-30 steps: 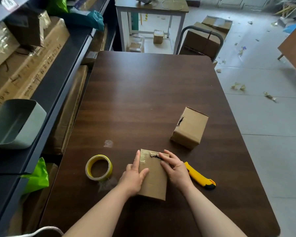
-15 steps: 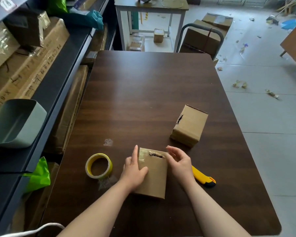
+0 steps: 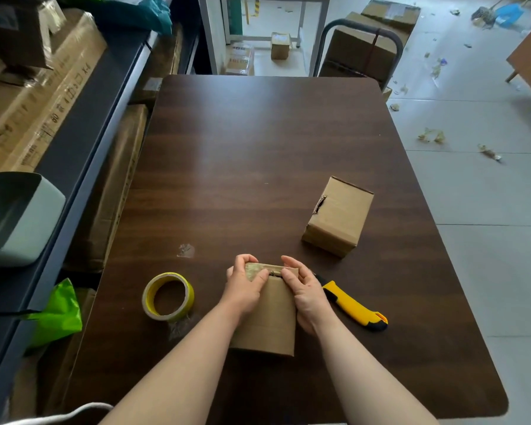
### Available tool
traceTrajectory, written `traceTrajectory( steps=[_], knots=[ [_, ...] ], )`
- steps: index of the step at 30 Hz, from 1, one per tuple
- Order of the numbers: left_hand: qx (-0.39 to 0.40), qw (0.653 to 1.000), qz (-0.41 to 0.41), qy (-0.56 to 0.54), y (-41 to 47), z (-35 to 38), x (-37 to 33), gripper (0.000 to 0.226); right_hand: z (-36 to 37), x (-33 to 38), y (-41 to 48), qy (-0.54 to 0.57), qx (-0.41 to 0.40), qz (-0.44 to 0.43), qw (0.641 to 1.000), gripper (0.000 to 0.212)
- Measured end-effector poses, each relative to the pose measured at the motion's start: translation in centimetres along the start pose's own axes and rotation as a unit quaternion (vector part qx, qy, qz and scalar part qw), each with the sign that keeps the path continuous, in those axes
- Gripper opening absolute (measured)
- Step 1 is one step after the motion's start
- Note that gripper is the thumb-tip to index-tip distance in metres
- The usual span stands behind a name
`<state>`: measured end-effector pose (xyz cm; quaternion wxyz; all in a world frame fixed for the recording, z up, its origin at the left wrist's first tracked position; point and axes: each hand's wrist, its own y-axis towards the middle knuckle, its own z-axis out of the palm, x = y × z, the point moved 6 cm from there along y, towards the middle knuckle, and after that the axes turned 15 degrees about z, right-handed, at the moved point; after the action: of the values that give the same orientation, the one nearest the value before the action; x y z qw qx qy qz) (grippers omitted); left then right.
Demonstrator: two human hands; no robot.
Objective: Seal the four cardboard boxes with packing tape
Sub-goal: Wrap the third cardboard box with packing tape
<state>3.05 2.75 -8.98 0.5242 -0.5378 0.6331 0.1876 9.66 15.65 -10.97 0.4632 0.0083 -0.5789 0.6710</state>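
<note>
Cardboard: two boxes [image 3: 267, 320] [image 3: 337, 219], one tape roll [image 3: 189, 295].

One wide-angle view was taken from head height, tilted forward and down over the counter [image 3: 258, 154]. The left hand [image 3: 246, 291] and right hand [image 3: 307, 294] were framed close, low and central.

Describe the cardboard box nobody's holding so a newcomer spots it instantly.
On the dark brown wooden table, look right, beyond the yellow-and-black utility knife. A small brown cardboard box stands there alone. Unlike the near cardboard box gripped by the left hand and right hand, it is untouched, with a torn slit on its left face.
</note>
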Motion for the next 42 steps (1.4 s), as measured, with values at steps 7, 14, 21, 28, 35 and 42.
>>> traceTrajectory(
  steps=[7,14,21,28,35,42],
  knots=[
    [-0.006,0.996,-0.040,-0.077,-0.2,0.1,0.1,0.019,0.3,-0.1,-0.1,0.008,-0.033,0.035,0.999,0.019],
    [-0.038,0.999,-0.006,-0.031,-0.2,0.1,-0.1,0.026,0.1,0.0,0.3,-0.075,-0.036,0.018,0.996,0.016],
    [-0.035,0.999,-0.009,-0.041,-0.6,0.0,0.1,0.027,0.2,-0.3,0.2,0.007,0.014,0.068,0.998,0.019],
    [-0.030,0.998,-0.017,-0.048,-1.3,0.0,0.5,0.025,0.3,-0.2,0.0,-0.045,0.016,0.068,0.997,0.020],
    [-0.034,0.997,-0.044,-0.045,-0.8,-0.5,0.3,0.021,0.1,0.6,-0.4,-0.065,-0.012,0.049,0.997,0.021],
    [-0.067,0.997,-0.037,0.001,-1.0,-0.2,0.8,0.037,0.8,-0.4,-0.1,-0.113,-0.032,0.038,0.992,0.016]
  ],
)
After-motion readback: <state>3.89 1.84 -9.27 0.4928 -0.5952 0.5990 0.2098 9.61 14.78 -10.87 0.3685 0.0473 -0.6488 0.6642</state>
